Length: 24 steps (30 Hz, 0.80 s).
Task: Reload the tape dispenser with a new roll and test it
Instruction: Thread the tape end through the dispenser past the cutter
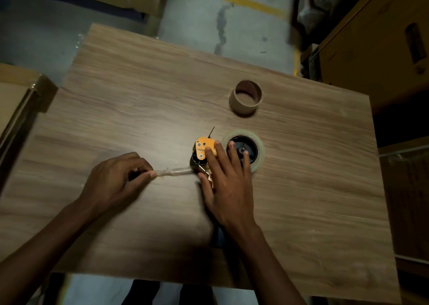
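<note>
The tape dispenser [203,148] lies on its side near the middle of the wooden table [144,100], its orange plate facing up. A clear tape roll [258,142] sits on its black hub. My right hand [226,179] lies flat on the dispenser, fingers spread over the plate and hub, pressing it down. A crumpled strip of clear tape [174,172] runs left from the dispenser's front. My left hand [120,177] pinches the strip's free end between thumb and fingers. The dispenser's handle is hidden under my right hand.
An empty brown cardboard core [245,98] stands upright on the table behind the dispenser. A cardboard box [16,105] touches the table's left edge. Large cartons [376,39] stand on the right. Concrete floor with a yellow line [234,0] lies beyond the far edge.
</note>
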Available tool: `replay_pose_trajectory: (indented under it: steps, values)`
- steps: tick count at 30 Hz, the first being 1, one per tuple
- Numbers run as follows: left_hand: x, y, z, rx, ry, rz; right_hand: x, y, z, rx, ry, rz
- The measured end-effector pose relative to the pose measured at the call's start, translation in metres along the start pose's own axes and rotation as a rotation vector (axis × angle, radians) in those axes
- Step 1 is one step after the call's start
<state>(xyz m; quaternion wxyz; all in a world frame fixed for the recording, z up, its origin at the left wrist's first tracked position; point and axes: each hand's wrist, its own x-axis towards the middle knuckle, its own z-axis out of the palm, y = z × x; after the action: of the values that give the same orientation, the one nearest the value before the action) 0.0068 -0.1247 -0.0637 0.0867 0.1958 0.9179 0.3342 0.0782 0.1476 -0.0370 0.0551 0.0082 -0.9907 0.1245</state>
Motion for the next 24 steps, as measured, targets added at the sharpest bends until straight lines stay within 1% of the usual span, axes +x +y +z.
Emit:
replay_pose_trajectory:
  steps: [7,11,13,16,18,20,21,22,23,24]
  values:
    - [0.015,0.001,-0.008,-0.013,-0.042,-0.003,-0.058,0.001,-0.003,0.256,-0.020,0.318]
    - [0.017,0.002,-0.010,-0.022,-0.031,-0.024,-0.067,-0.002,-0.003,0.330,-0.055,0.396]
    - [0.016,0.003,-0.009,-0.026,-0.024,-0.038,-0.067,-0.004,-0.005,0.367,-0.010,0.422]
    - [0.016,0.005,-0.007,-0.036,-0.015,-0.051,-0.069,-0.006,-0.008,0.443,0.106,0.500]
    - [0.017,0.008,-0.006,-0.015,-0.009,-0.031,-0.069,-0.010,-0.014,0.608,0.092,0.673]
    - [0.019,0.011,-0.004,0.042,0.010,-0.011,-0.066,-0.012,-0.014,0.802,-0.030,0.914]
    - [0.021,0.013,-0.004,0.059,0.017,-0.013,-0.065,-0.011,-0.012,0.938,-0.098,1.018]
    - [0.023,0.014,-0.003,0.063,0.021,-0.018,-0.064,-0.009,-0.010,1.134,-0.160,1.095]
    - [0.025,0.014,-0.003,0.060,0.019,-0.025,-0.064,-0.007,-0.009,1.356,-0.238,1.135]
    - [0.028,0.015,-0.002,0.054,0.017,-0.028,-0.063,-0.005,-0.011,1.549,-0.328,1.130]
